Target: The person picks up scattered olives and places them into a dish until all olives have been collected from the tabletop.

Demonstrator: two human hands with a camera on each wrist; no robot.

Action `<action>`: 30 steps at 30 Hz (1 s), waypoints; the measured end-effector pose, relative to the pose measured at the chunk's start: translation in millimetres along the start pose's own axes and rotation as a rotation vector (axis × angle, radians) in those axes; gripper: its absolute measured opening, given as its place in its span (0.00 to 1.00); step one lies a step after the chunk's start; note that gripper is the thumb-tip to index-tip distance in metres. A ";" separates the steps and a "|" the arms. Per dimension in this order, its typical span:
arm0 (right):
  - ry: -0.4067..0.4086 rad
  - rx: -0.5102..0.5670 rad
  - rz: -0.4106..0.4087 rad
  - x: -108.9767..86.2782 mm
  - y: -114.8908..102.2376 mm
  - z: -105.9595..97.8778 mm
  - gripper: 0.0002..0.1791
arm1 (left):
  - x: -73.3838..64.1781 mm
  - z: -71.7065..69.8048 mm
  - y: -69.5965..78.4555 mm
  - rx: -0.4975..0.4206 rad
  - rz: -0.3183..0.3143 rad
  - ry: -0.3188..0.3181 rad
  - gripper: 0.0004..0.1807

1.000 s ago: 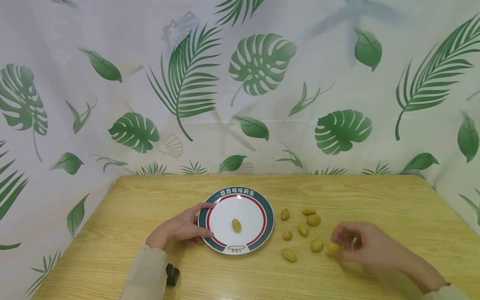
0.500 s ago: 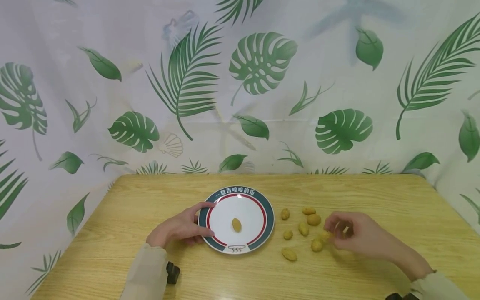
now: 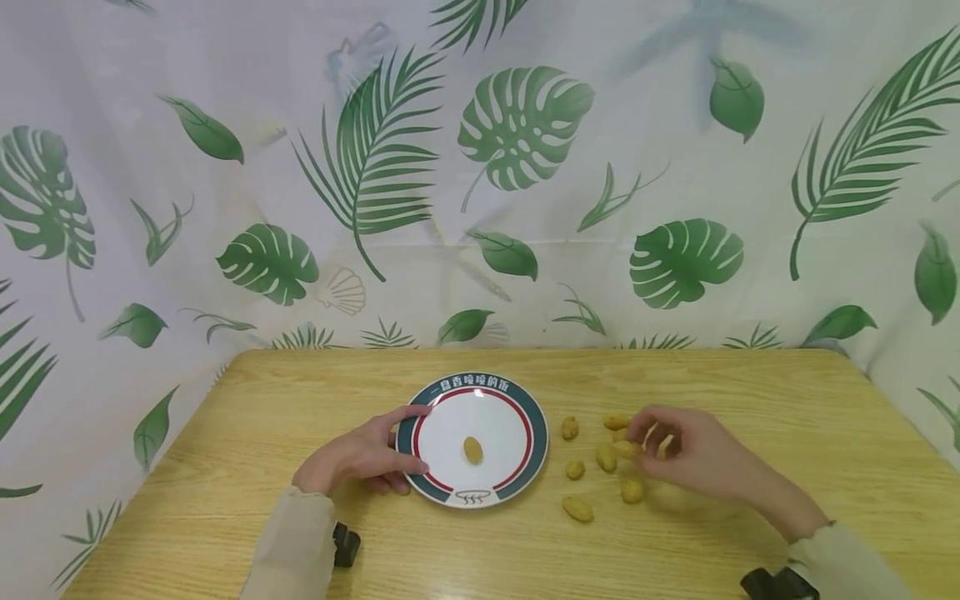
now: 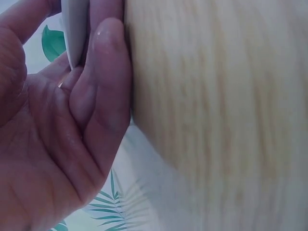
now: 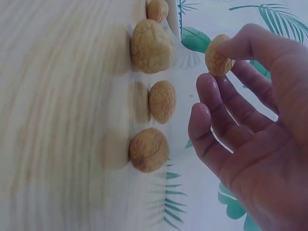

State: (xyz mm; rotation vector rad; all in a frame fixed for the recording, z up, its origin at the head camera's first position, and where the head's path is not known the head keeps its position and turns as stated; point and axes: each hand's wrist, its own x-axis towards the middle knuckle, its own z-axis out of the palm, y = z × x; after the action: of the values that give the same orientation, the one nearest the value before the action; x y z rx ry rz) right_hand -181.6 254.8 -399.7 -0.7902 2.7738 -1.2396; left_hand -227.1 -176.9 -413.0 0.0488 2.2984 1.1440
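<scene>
My left hand (image 3: 356,458) grips the left side of a white plate (image 3: 506,421) with a dark blue rim and a red ring. Its thumb and index finger lie over the rim; in the left wrist view other fingers are curled beside the plate's edge. One wrinkled yellow-brown oval piece (image 3: 472,451), like a dried fruit or nut, lies on the plate. Right of the plate, my right hand (image 3: 693,450) pinches a similar wrinkled oval piece (image 5: 219,55) between thumb and fingers, raised off the table. Several more loose pieces (image 3: 577,508) lie below and left of this hand.
The wooden table (image 3: 465,558) carries the plate and the loose pieces. A white cloth (image 3: 555,283) printed with green leaves hangs behind and at the sides. Dark devices show at the left wrist (image 3: 346,546) and the right wrist (image 3: 780,583).
My right hand has moved left and away from me with the pinched oval piece, passing over the other pieces towards the plate. My left hand and the plate have stayed in place.
</scene>
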 end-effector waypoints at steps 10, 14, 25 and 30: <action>0.007 0.024 -0.014 14.8 -6.2 9.2 0.11 | 0.6 -0.6 -0.3 -0.014 0.015 -0.009 0.45; 0.012 0.036 -0.028 20.3 -8.8 13.8 0.12 | 0.6 -0.9 0.5 -0.013 0.010 -0.008 0.45; -0.005 0.027 -0.013 34.6 -17.3 25.6 0.13 | 1.6 -0.3 -0.7 -0.007 0.012 -0.007 0.46; -0.019 0.047 -0.014 40.3 -22.9 29.3 0.12 | 2.6 -0.1 -0.7 -0.007 0.010 -0.008 0.46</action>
State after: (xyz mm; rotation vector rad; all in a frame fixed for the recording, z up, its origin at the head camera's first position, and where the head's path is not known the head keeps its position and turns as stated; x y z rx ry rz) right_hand -200.7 203.5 -395.9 -0.8151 2.7176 -1.2874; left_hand -229.2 -176.7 -414.6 0.0621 2.2898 1.1541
